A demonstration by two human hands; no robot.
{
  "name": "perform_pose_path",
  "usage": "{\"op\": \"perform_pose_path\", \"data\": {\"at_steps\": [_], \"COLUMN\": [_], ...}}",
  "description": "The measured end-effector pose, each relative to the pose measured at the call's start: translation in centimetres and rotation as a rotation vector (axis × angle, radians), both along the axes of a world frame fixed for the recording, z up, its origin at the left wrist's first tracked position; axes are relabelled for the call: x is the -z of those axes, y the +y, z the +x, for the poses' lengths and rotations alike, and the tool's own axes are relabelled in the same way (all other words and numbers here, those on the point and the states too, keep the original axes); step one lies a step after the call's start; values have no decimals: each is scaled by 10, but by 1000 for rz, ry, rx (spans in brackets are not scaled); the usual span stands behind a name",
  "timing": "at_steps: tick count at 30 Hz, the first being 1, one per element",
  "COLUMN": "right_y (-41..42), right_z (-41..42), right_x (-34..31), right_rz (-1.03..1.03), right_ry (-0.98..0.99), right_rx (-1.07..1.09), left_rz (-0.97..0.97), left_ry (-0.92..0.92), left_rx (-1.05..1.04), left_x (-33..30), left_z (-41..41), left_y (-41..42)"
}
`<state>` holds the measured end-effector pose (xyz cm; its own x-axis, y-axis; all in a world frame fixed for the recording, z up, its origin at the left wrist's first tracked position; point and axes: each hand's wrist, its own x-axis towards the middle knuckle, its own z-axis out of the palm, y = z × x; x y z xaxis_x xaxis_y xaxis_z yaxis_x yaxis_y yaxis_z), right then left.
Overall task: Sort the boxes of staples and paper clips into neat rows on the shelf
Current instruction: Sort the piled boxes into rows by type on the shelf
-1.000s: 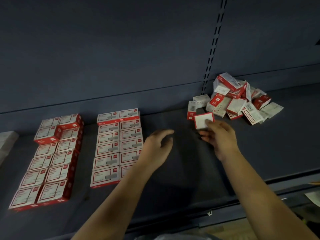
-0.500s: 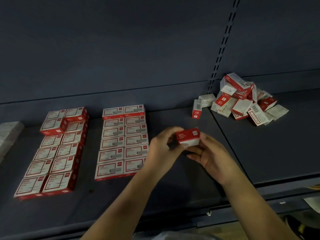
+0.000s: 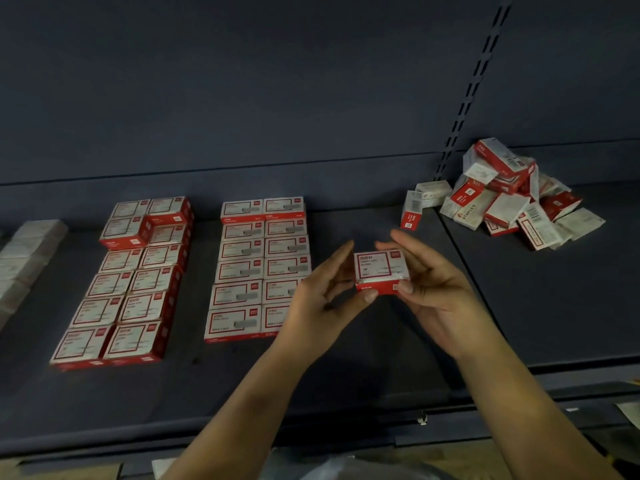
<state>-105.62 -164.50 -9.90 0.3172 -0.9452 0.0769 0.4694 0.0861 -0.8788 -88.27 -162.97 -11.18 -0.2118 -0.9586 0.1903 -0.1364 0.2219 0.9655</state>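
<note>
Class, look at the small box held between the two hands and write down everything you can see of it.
The held box is a small rectangular carton, apparently card, with a white top face bearing a red border, red print and a small picture, and a red front side. It is held level above the dark shelf, printed face up, clear of the sorted rows and the loose pile. The left hand pinches its left end and the right hand its right end, thumbs on the red front side. The print is too small to read.
</note>
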Motion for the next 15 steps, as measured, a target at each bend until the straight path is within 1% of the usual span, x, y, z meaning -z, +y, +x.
{"op": "perform_pose_path", "data": {"at_steps": [6, 9, 11, 13, 15], "right_y": [0, 0, 0, 1, 0], "right_z": [11, 27, 41, 55, 71], "right_x": [0, -3, -4, -8, -16], "right_rz": [-25, -1, 1, -34, -89], "right_ry": [51, 69, 111, 225, 427], "right_rx": [-43, -62, -66, -56, -30], "left_rz": [-33, -18, -27, -58, -93], "left_ry": [31, 69, 62, 33, -20], "left_rx": [-68, -107, -148, -182, -210], "left_x": [-3, -3, -4, -6, -9], "left_z": [15, 28, 39, 54, 73], "left_y": [1, 3, 5, 8, 9]}}
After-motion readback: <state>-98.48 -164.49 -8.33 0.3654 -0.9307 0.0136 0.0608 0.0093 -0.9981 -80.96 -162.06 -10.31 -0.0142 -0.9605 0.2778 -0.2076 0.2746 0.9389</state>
